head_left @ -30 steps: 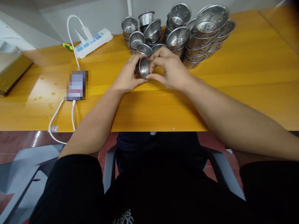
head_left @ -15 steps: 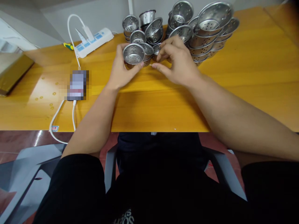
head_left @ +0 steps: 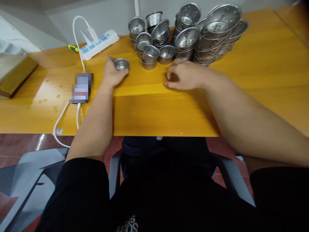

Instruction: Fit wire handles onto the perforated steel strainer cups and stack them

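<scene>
A small perforated steel cup (head_left: 121, 64) stands upright at the left of the cup group, with my left hand (head_left: 113, 73) closed around its side, thumb in front. My right hand (head_left: 187, 74) hovers over the wooden table in front of the stacks, its fingers curled and the thumb apart from them. Nothing shows between those fingers. Just behind it is a stack of medium perforated cups (head_left: 187, 42). Between my hands sit a small cup in another small cup (head_left: 150, 57) and a single small cup (head_left: 167, 54).
Taller stacks of large perforated bowls (head_left: 210, 42) rise at the back right. A white power strip (head_left: 100, 45) with plugs and a yellow-green tool handle (head_left: 73, 48) lie at the back left. A phone (head_left: 82, 87) with white cables lies left of my left arm.
My left hand has carried the small cup leftward, away from the other cups. My right hand has drawn back toward me and slightly to the right.
</scene>
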Motion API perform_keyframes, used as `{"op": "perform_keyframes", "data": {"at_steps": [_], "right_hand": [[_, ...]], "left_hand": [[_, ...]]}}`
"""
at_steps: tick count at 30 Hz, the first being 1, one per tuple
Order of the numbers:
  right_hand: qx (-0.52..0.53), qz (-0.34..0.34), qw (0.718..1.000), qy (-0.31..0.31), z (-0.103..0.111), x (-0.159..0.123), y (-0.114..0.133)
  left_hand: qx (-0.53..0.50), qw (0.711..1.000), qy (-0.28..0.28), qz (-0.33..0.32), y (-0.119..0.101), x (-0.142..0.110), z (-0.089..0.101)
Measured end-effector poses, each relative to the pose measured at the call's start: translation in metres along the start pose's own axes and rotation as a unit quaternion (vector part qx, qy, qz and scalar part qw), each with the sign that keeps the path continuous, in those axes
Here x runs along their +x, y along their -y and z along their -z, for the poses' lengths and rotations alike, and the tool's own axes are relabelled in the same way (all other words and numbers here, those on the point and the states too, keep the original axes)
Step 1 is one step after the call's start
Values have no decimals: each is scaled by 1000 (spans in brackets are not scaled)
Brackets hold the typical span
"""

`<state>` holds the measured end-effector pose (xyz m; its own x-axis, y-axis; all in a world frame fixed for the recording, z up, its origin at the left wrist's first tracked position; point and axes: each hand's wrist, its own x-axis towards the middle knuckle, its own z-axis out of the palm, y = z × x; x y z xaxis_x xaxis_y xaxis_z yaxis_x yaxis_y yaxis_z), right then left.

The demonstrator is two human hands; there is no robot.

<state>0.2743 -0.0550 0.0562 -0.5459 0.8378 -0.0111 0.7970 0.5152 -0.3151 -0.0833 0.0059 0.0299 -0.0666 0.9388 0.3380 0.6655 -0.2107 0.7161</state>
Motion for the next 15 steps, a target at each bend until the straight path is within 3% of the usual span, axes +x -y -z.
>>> {"op": "perform_keyframes", "data": {"at_steps": [3, 8, 15], "right_hand": [[-55, -1, 998, 4, 3, 0, 1], [-100, -36, 994, 17, 11, -3, 5], [-106, -60, 991, 47, 19, -8, 7]], "left_hand": [[1, 999, 6, 40, 6, 5, -10], [-60, 987, 135, -61, -2, -4, -17], [-36, 994, 89, -58, 30, 12, -26]]}}
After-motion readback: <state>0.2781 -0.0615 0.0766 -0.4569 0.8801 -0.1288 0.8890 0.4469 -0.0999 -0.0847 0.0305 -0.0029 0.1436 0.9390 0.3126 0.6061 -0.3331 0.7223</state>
